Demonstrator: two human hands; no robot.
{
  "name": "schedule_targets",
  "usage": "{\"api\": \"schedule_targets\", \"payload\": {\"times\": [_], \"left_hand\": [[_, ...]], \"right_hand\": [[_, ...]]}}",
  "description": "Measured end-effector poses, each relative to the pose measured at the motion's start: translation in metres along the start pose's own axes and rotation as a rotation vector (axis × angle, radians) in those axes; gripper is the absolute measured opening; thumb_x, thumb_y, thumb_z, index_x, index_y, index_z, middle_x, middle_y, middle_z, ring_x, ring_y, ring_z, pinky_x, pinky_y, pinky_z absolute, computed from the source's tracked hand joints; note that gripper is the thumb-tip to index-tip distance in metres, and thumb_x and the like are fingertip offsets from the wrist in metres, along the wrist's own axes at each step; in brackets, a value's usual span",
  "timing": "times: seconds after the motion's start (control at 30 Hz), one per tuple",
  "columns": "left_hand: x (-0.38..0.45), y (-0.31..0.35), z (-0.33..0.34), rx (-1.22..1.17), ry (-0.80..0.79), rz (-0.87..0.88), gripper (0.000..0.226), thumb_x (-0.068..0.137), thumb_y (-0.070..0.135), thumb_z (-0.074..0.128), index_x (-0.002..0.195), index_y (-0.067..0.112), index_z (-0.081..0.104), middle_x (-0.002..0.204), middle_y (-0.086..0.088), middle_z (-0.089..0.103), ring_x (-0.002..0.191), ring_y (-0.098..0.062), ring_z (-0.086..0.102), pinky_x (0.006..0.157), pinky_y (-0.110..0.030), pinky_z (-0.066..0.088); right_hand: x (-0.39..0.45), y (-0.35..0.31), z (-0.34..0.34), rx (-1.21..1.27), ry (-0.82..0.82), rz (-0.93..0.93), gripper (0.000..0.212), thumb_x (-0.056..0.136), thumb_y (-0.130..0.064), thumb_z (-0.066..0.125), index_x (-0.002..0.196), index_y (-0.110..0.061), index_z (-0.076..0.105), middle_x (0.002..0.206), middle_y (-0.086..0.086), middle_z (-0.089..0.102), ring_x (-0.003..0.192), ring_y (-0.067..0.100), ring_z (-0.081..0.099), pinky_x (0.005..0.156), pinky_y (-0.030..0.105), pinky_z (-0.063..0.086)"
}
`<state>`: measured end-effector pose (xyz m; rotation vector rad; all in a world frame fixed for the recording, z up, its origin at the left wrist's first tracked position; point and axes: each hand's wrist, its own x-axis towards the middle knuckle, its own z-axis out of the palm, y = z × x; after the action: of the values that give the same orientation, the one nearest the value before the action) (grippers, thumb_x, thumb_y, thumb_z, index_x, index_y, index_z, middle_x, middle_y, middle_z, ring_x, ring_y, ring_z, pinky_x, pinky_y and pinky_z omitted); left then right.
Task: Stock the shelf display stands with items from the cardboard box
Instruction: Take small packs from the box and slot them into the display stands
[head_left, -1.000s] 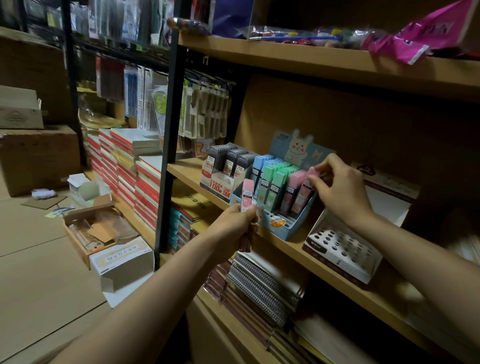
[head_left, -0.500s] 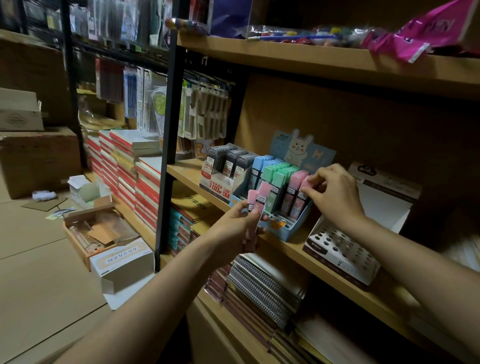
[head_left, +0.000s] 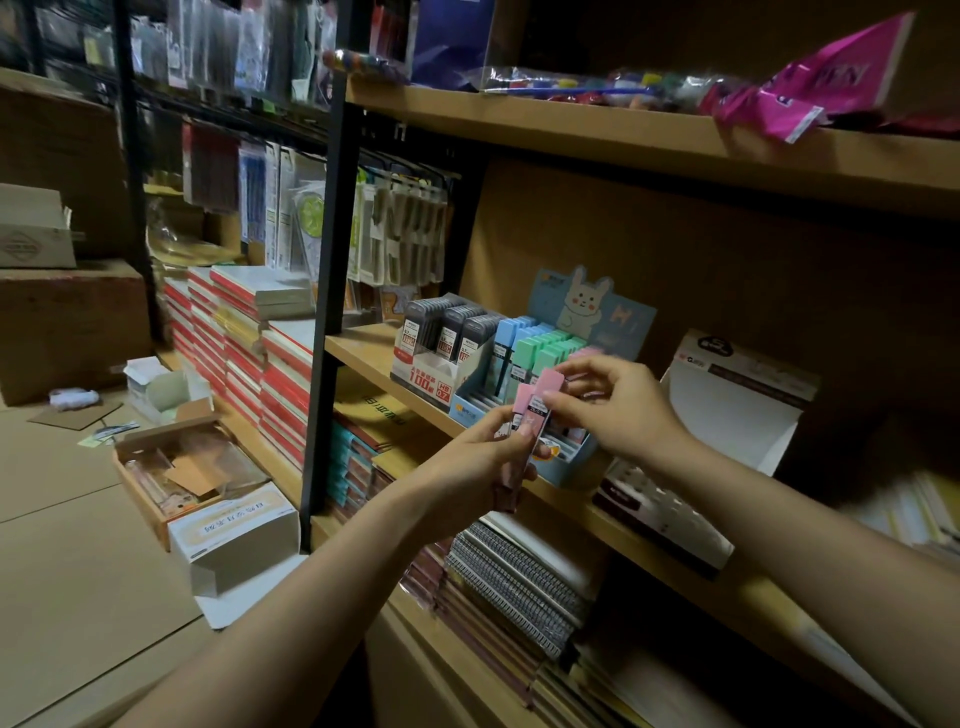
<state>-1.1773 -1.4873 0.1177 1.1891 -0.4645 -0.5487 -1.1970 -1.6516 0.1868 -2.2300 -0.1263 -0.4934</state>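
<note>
A light blue display stand (head_left: 566, 465) with a rabbit header card sits on the middle wooden shelf (head_left: 363, 353), holding blue, green and pink lead cases. In front of it my left hand (head_left: 478, 462) grips a small bunch of pink lead cases (head_left: 537, 402). My right hand (head_left: 613, 402) pinches the top of the front pink case in that bunch. A white stand with dark lead cases (head_left: 441, 348) is just left of the blue one. An open cardboard box (head_left: 171, 467) lies on the floor to the lower left.
A white perforated display stand (head_left: 670, 512) with a raised lid stands right of the blue stand. Stacks of red and white notebooks (head_left: 249, 343) fill the left shelving behind a black post (head_left: 324, 332). Spiral notebooks (head_left: 519, 587) lie on the shelf below. A white carton (head_left: 234, 535) rests on the floor.
My right hand has left the pink row in the blue stand and come down to the pink cases in my left hand, which has risen slightly toward the stand.
</note>
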Motion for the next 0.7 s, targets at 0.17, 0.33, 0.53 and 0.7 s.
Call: {"api": "schedule_targets", "payload": {"times": [0.17, 0.33, 0.53, 0.7], "left_hand": [[0.002, 0.003, -0.009, 0.055, 0.154, -0.030, 0.027, 0.101, 0.037, 0.041, 0.120, 0.019, 0.051, 0.096, -0.012, 0.051, 0.077, -0.021, 0.047, 0.064, -0.029, 0.041], [0.002, -0.007, -0.032, 0.124, 0.308, -0.007, 0.029, 0.103, 0.014, 0.039, 0.131, 0.018, 0.046, 0.085, -0.009, 0.051, 0.062, -0.016, 0.046, 0.055, -0.027, 0.038], [0.003, -0.008, -0.028, 0.178, 0.327, 0.061, 0.018, 0.101, 0.014, 0.047, 0.104, 0.029, 0.056, 0.092, -0.010, 0.061, 0.071, -0.019, 0.060, 0.059, -0.033, 0.051], [0.006, -0.009, -0.028, 0.231, 0.383, 0.091, 0.015, 0.097, 0.012, 0.055, 0.109, 0.019, 0.061, 0.104, -0.013, 0.068, 0.096, -0.033, 0.068, 0.088, -0.052, 0.055]], "right_hand": [[0.016, -0.003, -0.024, 0.065, 0.131, 0.039, 0.020, 0.080, -0.009, 0.077, 0.089, -0.020, 0.062, 0.094, 0.007, 0.070, 0.086, 0.025, 0.070, 0.081, 0.045, 0.059], [0.022, -0.004, -0.036, -0.357, 0.274, -0.178, 0.016, 0.082, -0.020, 0.076, 0.088, -0.024, 0.061, 0.082, -0.019, 0.060, 0.079, -0.006, 0.058, 0.060, 0.014, 0.040], [0.023, 0.007, -0.008, -0.463, 0.227, -0.207, 0.019, 0.082, -0.015, 0.076, 0.087, -0.022, 0.059, 0.085, -0.006, 0.061, 0.079, 0.012, 0.058, 0.058, 0.014, 0.037], [0.025, 0.010, 0.001, -0.476, 0.256, -0.194, 0.019, 0.082, -0.016, 0.075, 0.086, -0.023, 0.058, 0.084, -0.006, 0.059, 0.078, 0.011, 0.057, 0.056, 0.014, 0.035]]}}
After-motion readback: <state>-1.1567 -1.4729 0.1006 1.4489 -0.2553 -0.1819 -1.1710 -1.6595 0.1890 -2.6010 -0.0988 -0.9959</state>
